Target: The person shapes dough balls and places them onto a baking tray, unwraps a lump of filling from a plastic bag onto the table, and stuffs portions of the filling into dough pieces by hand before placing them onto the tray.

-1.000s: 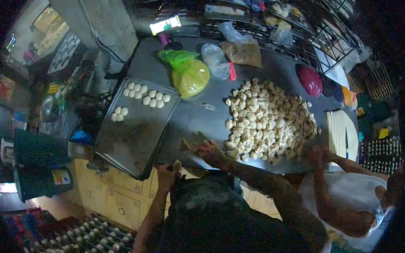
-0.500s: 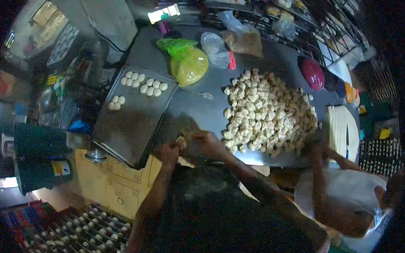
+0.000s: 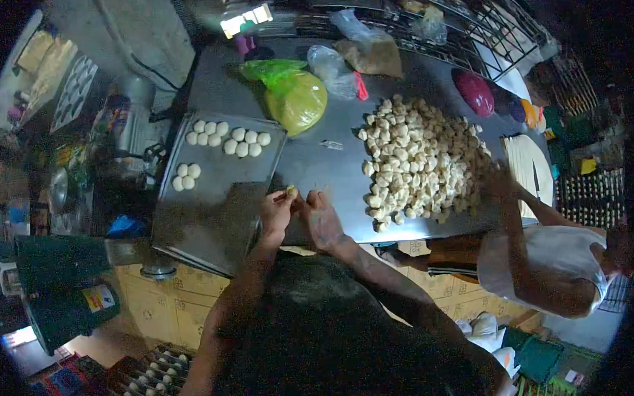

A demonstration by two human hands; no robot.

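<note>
My left hand (image 3: 278,212) is closed in a pinch on a small yellowish piece (image 3: 291,190) at the table's front edge. Close beside it on the right, my right hand (image 3: 321,219) has its fingers curled together; what they hold, if anything, is hidden. To the left lies a dark metal tray (image 3: 210,174) with several round white dough balls (image 3: 241,142) in groups on its upper part. Right of my hands a large heap of pale dough pieces (image 3: 421,161) covers the table (image 3: 308,166).
Yellow-green (image 3: 299,103) and clear bags (image 3: 331,71) lie behind. A co-worker in a white top (image 3: 546,266) reaches to the heap's right side, near a stack of pale round sheets (image 3: 528,167). Green bins (image 3: 65,265) stand at the left; racks run along the back.
My hands came together from apart, then rose a little from the table's front edge. The yellowish piece now shows at my left fingertips. The view has shifted slightly.
</note>
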